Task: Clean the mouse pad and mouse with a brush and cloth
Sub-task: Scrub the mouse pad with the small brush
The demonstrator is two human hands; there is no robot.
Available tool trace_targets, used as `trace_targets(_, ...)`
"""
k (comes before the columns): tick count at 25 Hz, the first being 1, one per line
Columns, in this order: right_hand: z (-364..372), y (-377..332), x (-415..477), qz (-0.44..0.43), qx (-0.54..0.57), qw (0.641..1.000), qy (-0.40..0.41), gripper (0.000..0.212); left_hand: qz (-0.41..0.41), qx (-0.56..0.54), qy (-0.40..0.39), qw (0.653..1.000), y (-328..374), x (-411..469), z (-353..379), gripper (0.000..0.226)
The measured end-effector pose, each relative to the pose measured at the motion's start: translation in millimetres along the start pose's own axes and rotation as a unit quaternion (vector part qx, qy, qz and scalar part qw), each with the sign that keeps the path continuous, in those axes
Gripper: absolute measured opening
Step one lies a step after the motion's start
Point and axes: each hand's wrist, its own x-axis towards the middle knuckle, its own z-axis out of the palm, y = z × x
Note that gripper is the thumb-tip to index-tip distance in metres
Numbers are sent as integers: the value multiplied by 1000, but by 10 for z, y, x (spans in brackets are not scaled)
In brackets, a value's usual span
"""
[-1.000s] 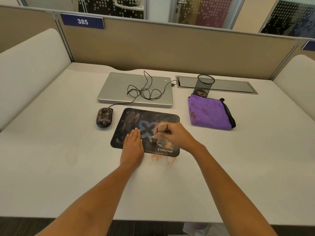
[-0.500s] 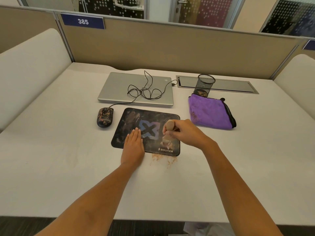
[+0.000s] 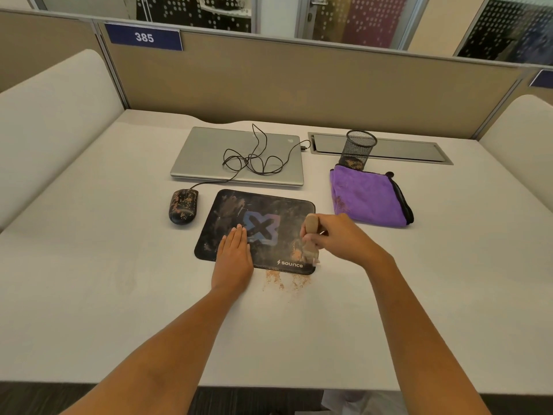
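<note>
The black mouse pad [image 3: 278, 206], printed with a blue-purple X and the word "sounce", is smeared with brownish dust; its near-left part lies under the straight, flat fingers of the left hand [image 3: 233, 260], which presses it to the table [image 3: 89, 280]. The right hand [image 3: 341, 238] curls its fingers round the wooden handle of a brush [image 3: 311, 225], bristles down on the pad's near-right corner, with tan crumbs [image 3: 284, 281] on the table just nearer than them. There is one pad, one brush, one dusty black mouse [image 3: 183, 206] left of the left fingers, and one purple cloth [image 3: 368, 199] beyond the right fingers.
</note>
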Motion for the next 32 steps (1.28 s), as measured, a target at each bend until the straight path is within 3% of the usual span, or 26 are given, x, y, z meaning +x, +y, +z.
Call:
trace_targets(7, 409, -247, 160, -72, -12, 996, -44, 14, 3, 20, 2, 1000, -13, 6, 23, 49)
trace_targets(13, 445, -243, 238, -51, 160, 985, 38, 13, 6, 24, -5, 1000, -6, 4, 16, 50)
trace_targets(16, 453, -211, 201, -77, 104, 992, -4, 7, 6, 31, -7, 999, -12, 3, 9, 49)
trace_targets(20, 249, -90, 181, -33, 63, 996, -60, 7, -1, 8, -5, 1000, 1, -1, -2, 49)
trace_targets(22, 154, -35, 195, -24, 78, 997, -12, 10, 1, 0, -2, 1000, 3, -3, -5, 49)
trace_targets(25, 115, 38, 269, -18, 92, 987, 128, 10, -3, -8, -1, 1000, 5, -10, -11, 49)
trace_targets(27, 146, 98, 309, -1, 77, 985, 156, 10, -4, -12, -5, 1000, 6, -12, -15, 49)
trace_targets(29, 188, 138, 315, 17, 42, 991, 126, 11, -4, -17, -5, 1000, 11, -11, -16, 49)
trace_targets(32, 175, 105, 275, -6, 38, 999, 18, 13, -8, -23, -3, 1000, 11, -7, -13, 50)
